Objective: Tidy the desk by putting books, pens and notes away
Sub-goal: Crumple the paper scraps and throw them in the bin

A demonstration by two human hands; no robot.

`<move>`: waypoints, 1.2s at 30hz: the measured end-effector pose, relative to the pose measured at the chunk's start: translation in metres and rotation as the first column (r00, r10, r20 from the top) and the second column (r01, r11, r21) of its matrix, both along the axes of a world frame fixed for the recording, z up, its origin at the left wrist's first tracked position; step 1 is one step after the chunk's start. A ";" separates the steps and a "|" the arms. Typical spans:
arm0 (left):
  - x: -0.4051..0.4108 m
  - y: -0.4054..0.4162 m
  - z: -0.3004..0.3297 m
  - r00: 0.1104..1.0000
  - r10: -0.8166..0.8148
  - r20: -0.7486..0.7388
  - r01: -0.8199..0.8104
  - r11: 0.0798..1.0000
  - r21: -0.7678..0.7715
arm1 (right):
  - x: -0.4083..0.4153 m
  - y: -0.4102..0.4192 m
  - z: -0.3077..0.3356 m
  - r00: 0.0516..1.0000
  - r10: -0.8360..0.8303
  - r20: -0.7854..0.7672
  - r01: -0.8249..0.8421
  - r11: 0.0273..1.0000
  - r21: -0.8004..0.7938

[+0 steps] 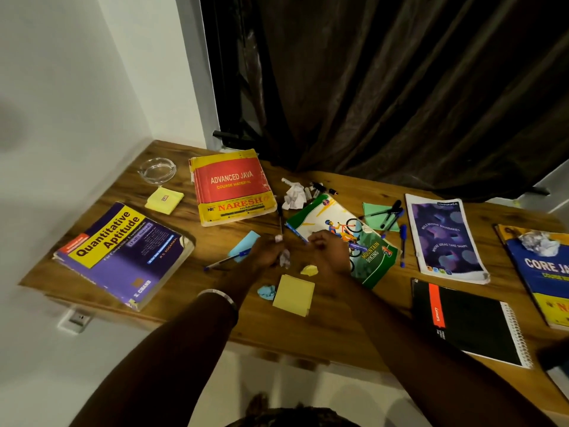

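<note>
Both hands work at the middle of the wooden desk (323, 328). The left hand (266, 252) has its fingers curled round a small crumpled paper (284, 257). The right hand (328, 246) is loosely curled, pinching the end of a blue pen (297, 234) that lies on the mountain-biking notebook (369, 260).

A yellow sticky pad (294, 294) sits at six o'clock from the hands, with a blue paper ball (266, 292) touching its left edge. At nine o'clock lies the purple book (123, 254); at eleven o'clock, the red book (234, 188). More pens (388, 215) rest on a green note (374, 215) at two o'clock. A black spiral notebook (468, 325) lies at four o'clock.
</note>
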State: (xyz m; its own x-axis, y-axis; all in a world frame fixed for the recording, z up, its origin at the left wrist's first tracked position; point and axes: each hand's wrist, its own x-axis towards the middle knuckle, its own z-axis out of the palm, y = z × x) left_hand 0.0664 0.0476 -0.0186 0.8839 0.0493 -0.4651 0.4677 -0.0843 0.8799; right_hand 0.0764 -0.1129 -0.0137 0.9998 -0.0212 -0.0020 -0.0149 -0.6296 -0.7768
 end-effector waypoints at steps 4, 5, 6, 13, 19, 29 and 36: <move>-0.002 0.019 -0.003 0.993 0.121 -0.014 -0.121 0.993 -0.009 | -0.005 -0.018 -0.023 0.935 0.308 -0.177 -0.355 0.823 -0.443; -0.003 0.021 -0.002 0.994 0.111 -0.017 -0.111 0.994 0.000 | -0.006 -0.020 -0.030 0.930 0.306 -0.202 -0.366 0.804 -0.468; -0.005 0.023 -0.001 0.994 0.103 -0.023 -0.103 0.995 0.007 | -0.009 -0.020 -0.032 0.935 0.292 -0.200 -0.353 0.807 -0.474; -0.011 0.024 0.010 0.991 -0.024 -0.134 0.013 0.996 -0.085 | -0.011 0.013 -0.004 0.924 0.374 -0.080 -0.381 0.884 -0.270; -0.010 0.036 0.009 0.994 -0.069 -0.082 0.055 0.985 -0.163 | -0.009 0.056 0.015 0.953 0.299 -0.039 -0.302 0.948 -0.098; -0.007 0.068 0.004 0.993 0.071 -0.089 -0.088 0.974 -0.208 | -0.033 0.049 -0.020 0.759 0.641 -0.115 -0.640 0.703 -0.310; -0.004 0.070 0.003 0.992 0.086 -0.097 -0.106 0.969 -0.225 | -0.034 0.055 -0.026 0.780 0.610 -0.141 -0.626 0.757 -0.189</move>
State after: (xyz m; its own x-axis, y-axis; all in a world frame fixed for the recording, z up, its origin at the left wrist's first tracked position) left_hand 0.0624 0.1179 -0.0156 0.8365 0.0152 -0.5477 0.5383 0.1638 0.8267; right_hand 0.0425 -0.0577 -0.0394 0.7931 0.5932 -0.1386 0.3889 -0.6682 -0.6342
